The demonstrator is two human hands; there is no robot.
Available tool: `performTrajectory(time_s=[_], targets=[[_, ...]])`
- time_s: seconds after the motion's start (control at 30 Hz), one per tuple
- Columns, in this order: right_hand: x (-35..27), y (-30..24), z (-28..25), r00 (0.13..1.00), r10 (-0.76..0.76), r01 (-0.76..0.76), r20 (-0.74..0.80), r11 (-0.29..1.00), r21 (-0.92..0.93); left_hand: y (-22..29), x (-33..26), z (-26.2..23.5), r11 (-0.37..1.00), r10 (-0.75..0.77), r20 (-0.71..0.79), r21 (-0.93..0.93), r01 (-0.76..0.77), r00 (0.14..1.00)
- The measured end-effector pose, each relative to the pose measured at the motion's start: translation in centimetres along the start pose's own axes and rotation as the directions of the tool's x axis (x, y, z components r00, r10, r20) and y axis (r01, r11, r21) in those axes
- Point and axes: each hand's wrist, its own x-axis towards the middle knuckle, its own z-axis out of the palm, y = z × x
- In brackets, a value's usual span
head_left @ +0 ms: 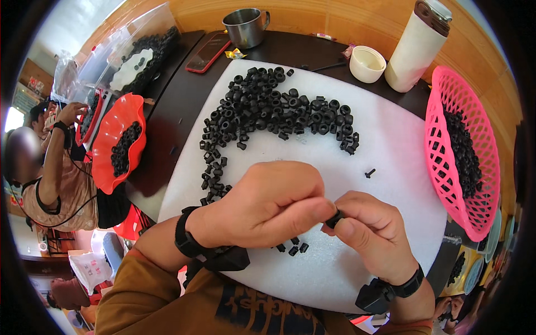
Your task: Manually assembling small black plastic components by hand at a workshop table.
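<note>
Between the fingertips of both hands, over the white foam sheet point(391, 145), is a small black plastic part point(334, 219). My right hand point(371, 231) pinches it between thumb and bent fingers. My left hand point(273, 206) is closed, its thumb and finger meeting at the part's upper end; what it holds there is hidden by the fingers. Beyond my hands spreads a heap of small black ring-shaped parts point(268, 106), with a trail of them running toward my left wrist. Several small black pieces point(293, 248) lie under my left hand. One thin black pin-like piece point(369, 173) lies apart, right of centre.
A pink mesh basket point(438, 162) of black parts stands right; a red scalloped bowl point(103, 151) holds more at left. At the back are a phone point(207, 53), metal mug point(244, 30), cream cup point(367, 64) and white flask point(416, 50). A co-worker point(61, 184) sits left.
</note>
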Motion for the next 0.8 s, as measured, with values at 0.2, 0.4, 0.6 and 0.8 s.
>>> performTrajectory(time_s=[0.2, 0.4, 0.6, 0.8], targets=[[0.4, 0.0, 0.1, 0.996, -0.090, 0.091, 0.013, 0.979, -0.184, -0.7, 0.2, 0.2, 0.996, 0.038, 0.148, 0.079, -0.050, 0.988], [0.5, -0.2, 0.2, 0.989, -0.146, 0.145, 0.020, 0.942, -0.303, -1.0, -0.1, 0.4, 0.996, 0.019, 0.138, 0.088, -0.032, 0.990], [0.4, 0.1, 0.1, 0.979, -0.201, 0.196, 0.012, 0.931, -0.307, -0.1, 0.6, -0.9, 0.951, -0.267, 0.000, -0.161, 0.263, 0.964], [0.5, 0.7, -0.1, 0.977, -0.214, 0.205, -0.006, 0.942, -0.264, -0.1, 0.8, 0.2, 0.968, 0.146, 0.119, 0.187, -0.166, 0.982]])
